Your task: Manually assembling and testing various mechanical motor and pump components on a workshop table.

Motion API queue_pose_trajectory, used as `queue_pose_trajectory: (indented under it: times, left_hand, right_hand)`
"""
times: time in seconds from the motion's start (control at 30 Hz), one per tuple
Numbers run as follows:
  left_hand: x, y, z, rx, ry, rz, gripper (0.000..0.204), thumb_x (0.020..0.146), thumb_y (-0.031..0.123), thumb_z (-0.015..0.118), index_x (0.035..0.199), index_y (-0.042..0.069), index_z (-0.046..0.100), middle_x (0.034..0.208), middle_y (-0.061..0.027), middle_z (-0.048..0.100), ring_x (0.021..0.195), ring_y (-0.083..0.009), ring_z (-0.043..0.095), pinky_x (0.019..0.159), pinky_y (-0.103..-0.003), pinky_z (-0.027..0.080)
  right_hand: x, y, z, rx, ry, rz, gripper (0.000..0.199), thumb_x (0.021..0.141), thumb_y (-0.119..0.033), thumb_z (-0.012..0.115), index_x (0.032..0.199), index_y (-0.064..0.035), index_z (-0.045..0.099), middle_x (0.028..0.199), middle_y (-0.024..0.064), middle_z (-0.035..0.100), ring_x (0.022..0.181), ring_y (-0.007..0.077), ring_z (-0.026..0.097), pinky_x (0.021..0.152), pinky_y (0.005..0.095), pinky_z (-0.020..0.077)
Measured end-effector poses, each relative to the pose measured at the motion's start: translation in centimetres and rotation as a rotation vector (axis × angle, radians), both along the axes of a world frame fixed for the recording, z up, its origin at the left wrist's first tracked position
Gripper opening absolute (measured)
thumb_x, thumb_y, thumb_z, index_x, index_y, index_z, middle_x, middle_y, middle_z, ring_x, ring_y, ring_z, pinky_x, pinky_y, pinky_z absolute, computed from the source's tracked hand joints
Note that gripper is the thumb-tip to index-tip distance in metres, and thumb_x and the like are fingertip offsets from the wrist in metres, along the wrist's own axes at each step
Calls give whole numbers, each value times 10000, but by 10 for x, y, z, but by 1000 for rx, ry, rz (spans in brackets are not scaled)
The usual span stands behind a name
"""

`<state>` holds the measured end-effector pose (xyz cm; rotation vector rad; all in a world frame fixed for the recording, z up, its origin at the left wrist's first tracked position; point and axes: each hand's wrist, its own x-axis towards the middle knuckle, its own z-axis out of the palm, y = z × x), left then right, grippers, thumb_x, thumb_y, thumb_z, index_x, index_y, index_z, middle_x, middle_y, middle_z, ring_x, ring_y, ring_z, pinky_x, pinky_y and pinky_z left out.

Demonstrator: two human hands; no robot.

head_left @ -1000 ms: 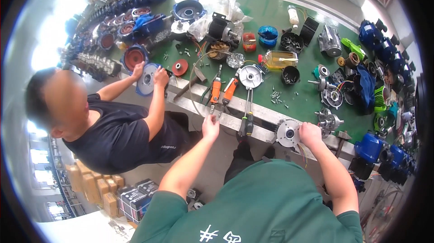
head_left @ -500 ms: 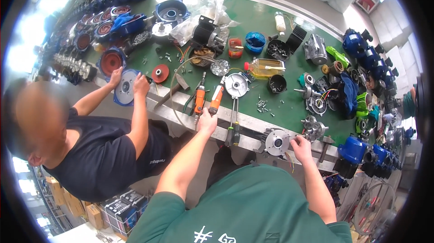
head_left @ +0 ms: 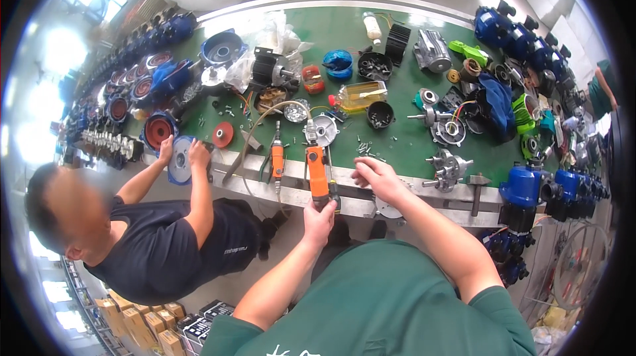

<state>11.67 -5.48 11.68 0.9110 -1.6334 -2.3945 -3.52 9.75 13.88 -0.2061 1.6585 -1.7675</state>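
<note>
Left hand (head_left: 320, 213) clenched in a firm grip on the lower end of an orange powered screwdriver (head_left: 318, 176), held upright at the near edge of the green tabletop (head_left: 397, 151). Tool's tip pointing away toward a round silver motor end cover (head_left: 322, 130) lying flat on the green surface just beyond. Right hand (head_left: 375, 177) palm down over the tabletop's metal edge rail, fingers curled and bent over a round silver part (head_left: 387, 209) partly hidden beneath the forearm; cannot tell whether anything is pinched between the fingertips. Small loose screws (head_left: 366, 148) scattered just beyond the right hand. Second orange hand tool (head_left: 277, 159) lying flat just left of the screwdriver, apart from it. Hammer (head_left: 476, 187) resting on the rail well to the right. Silver gear-like assembly (head_left: 446, 166) near the right hand, on the far side. Plastic bottle of yellow liquid (head_left: 358, 96) lying on its side farther back. Co-worker in a dark shirt (head_left: 169, 250) seated at left, both hands on a blue round housing (head_left: 179, 160) at the tabletop edge, well apart from the wearer's hands. Blue motor bodies (head_left: 530, 187) ranged along the right side.
</note>
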Motion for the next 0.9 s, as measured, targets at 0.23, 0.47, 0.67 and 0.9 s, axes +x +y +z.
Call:
queue_pose_trajectory:
  times: [0.23, 0.47, 0.67, 0.9]
  left_hand:
    - [0, 47, 28, -224, 113, -245, 309, 878, 88, 720, 1142, -6, 590, 881, 6, 617, 811, -76, 562, 745, -256, 476]
    - [-7, 75, 17, -468, 83, -384, 361, 834, 98, 753, 1143, -10, 602, 950, -18, 635, 869, -86, 571, 802, -278, 495]
    - [-35, 94, 46, -570, 266, -588, 355, 821, 113, 700, 1147, 0, 614, 908, -138, 691, 859, -222, 677, 791, -354, 530]
    - [-69, 104, 25, -889, 45, -757, 478, 802, 245, 782, 1183, 18, 603, 1016, -176, 685, 964, -307, 687, 862, -390, 533]
  right_hand:
    - [9, 24, 32, 38, 436, -73, 244, 1016, -201, 532, 981, 20, 629, 794, 136, 674, 721, 207, 664, 679, 337, 527]
    - [-2, 79, 42, -129, -472, -155, 310, 1033, -293, 455, 883, -70, 610, 554, 15, 522, 396, 125, 418, 387, 277, 330]
    - [0, 115, 29, -802, -235, 217, 780, 805, -352, 803, 1451, -88, 455, 1472, 210, 471, 1307, 344, 528, 1131, 490, 384]
    - [-4, 140, 3, -700, -255, -61, 589, 739, 66, 692, 1298, -49, 548, 1038, 129, 683, 1097, 308, 652, 953, 438, 529]
